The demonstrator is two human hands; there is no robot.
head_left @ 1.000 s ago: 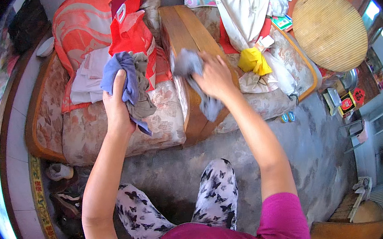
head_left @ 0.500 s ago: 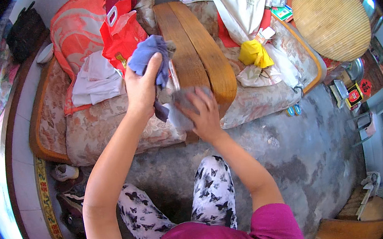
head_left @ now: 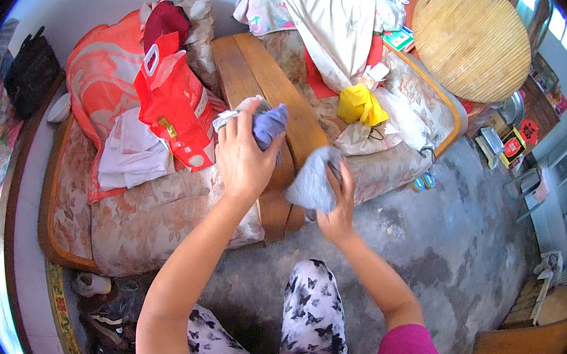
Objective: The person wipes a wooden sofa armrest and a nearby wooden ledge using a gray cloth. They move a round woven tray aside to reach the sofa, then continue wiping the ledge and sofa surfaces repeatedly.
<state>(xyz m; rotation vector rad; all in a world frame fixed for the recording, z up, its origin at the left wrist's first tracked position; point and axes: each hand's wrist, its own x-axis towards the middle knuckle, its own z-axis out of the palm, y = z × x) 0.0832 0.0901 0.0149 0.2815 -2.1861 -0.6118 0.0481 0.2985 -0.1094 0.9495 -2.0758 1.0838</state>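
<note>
My left hand (head_left: 243,155) is closed around a bunch of small soft cloths that look like socks. A blue-purple sock (head_left: 269,126) bulges out by the thumb, and a grey patterned one pokes out past the fingers. Lower and to the right, my right hand (head_left: 339,207) grips a light grey sock (head_left: 314,182), its broad part fanned out to the left of the fingers. Both hands are in the air before the wooden armrest (head_left: 243,60), apart from each other.
Floral sofas (head_left: 137,227) flank the armrest. On the left one lie a red bag (head_left: 176,112), folded white cloth (head_left: 132,151) and an orange blanket (head_left: 97,79). A yellow bag (head_left: 361,105) rests on the right one. A round ribbed board (head_left: 473,39) stands at the right; shoes (head_left: 93,285) sit at lower left.
My right hand has moved right and down, away from the left, with the grey sock. My left hand has lowered and shifted right, its back now turned up. The whole view has tilted slightly.
</note>
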